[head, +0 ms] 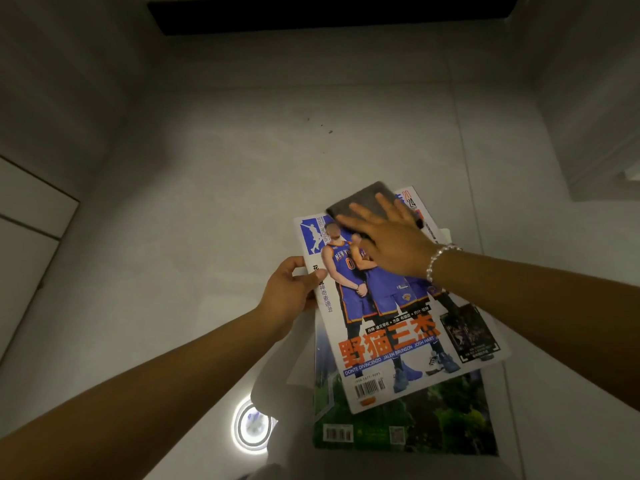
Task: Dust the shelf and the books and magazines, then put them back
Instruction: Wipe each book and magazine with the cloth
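Observation:
A basketball magazine [398,327] with players in blue jerseys and orange lettering is held above the floor. My left hand [291,292] grips its left edge, thumb on the cover. My right hand [388,240], fingers straight, presses a folded grey cloth [367,199] flat on the magazine's top part. Beneath it lies a green-covered magazine [415,427] on the floor, with a white one partly showing between them.
The grey tiled floor [242,150] stretches ahead, with a few dark specks on it. A dark opening under a white unit [329,15] is at the top. White cabinet panels stand at the left and a white unit at the right. A ring light reflects in the floor [251,426].

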